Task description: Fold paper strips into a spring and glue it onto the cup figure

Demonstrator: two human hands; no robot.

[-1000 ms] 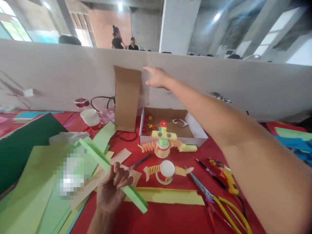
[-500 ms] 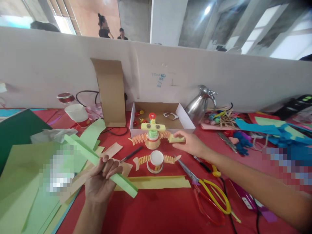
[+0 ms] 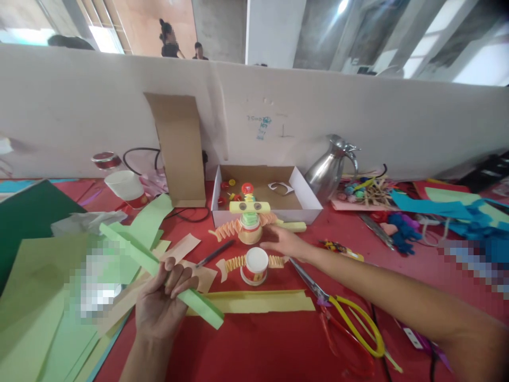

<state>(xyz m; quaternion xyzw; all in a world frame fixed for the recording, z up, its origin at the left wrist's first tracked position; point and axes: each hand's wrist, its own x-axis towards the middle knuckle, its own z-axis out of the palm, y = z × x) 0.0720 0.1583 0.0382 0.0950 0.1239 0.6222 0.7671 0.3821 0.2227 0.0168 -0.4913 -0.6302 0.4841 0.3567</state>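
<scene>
Gripping folded light-green paper strip (image 3: 201, 307) in left hand (image 3: 161, 300), fingers curled round its middle. Have right hand (image 3: 288, 242) beside orange-armed paper-cup figure (image 3: 249, 234) with yellow tube head, thumb and fingers parted; can't tell if gripping it. See white-topped red paper cup (image 3: 254, 271) with pleated arms between hands.

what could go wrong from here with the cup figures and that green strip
The right hand is close to the figure with orange pleated arms, so a slip might tip it or bend an arm.
The left hand is closed around the green strip, so squeezing harder could crease it.
</scene>
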